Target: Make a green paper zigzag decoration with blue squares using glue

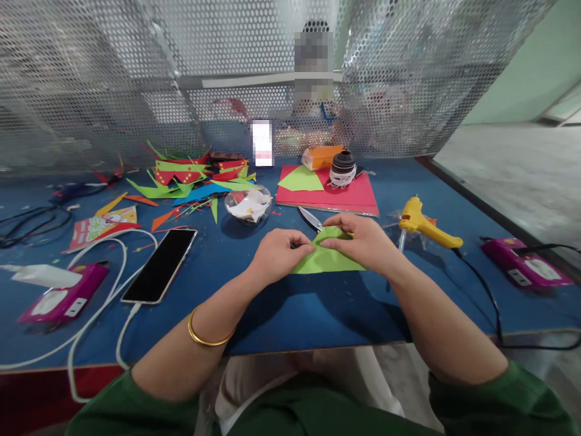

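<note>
A piece of lime green paper (pixel 333 259) is held over the blue table, near its front middle. My left hand (pixel 280 254) pinches the paper's left part between thumb and fingers. On the right, my right hand (pixel 363 241) grips the upper part of the same sheet, its thumb lying on top. Just behind the paper lie scissors (pixel 310 218) with the blades pointing back and left; their handles are mostly hidden by the paper and my right hand.
Red sheets (pixel 327 201) lie behind the hands, with twine (pixel 342 172) on them. A glue gun (pixel 422 224) stands at right. At left are a clear bowl (pixel 249 204), paper scraps (pixel 181 192), a phone (pixel 160 266) and white cables.
</note>
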A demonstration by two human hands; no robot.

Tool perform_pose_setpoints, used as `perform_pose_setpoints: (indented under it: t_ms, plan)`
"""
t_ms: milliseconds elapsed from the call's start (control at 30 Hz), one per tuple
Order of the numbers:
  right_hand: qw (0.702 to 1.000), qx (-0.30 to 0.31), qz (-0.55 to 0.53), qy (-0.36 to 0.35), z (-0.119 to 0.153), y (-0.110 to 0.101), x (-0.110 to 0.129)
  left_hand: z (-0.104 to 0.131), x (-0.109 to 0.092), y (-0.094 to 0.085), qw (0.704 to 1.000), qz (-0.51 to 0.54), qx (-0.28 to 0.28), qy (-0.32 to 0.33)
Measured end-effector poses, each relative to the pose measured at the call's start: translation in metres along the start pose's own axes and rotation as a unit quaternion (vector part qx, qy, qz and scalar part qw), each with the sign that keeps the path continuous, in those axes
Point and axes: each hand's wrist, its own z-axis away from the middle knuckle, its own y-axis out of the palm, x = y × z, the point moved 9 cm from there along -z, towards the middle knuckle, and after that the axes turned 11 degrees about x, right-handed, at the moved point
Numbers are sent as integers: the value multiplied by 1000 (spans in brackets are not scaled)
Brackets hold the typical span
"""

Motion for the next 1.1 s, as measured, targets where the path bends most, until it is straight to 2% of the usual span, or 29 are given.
perform_pose_setpoints:
  t_ms: [100, 267, 433, 533, 700, 800, 933, 1100]
  plan:
    - [999, -26, -25, -20, 1, -5, 3, 0, -4, 4, 999, -24, 18, 17]
    - [999, -25, -19, -28, 0, -1, 2, -2, -10, 10, 995, -73, 39, 50]
    - [998, -14, -32, -44, -1, 1, 3, -3, -8, 9, 994, -88, 36, 44]
    - [999, 7, -5, -35, 0, 4, 4, -2, -9, 7, 994, -95, 27, 43]
    - [1000, -5, 29, -7, 2, 0, 1, -2, -11, 4, 994, -93, 18, 54]
    - [998, 28, 54, 19, 0, 4, -5, -2, -10, 1, 994, -94, 5, 54]
    - [997, 64, 42, 10, -2, 12, -5, -2, -9, 2, 993, -104, 7, 54]
    - [998, 44, 40, 23, -1, 8, -5, -2, -11, 0, 993, -105, -2, 54]
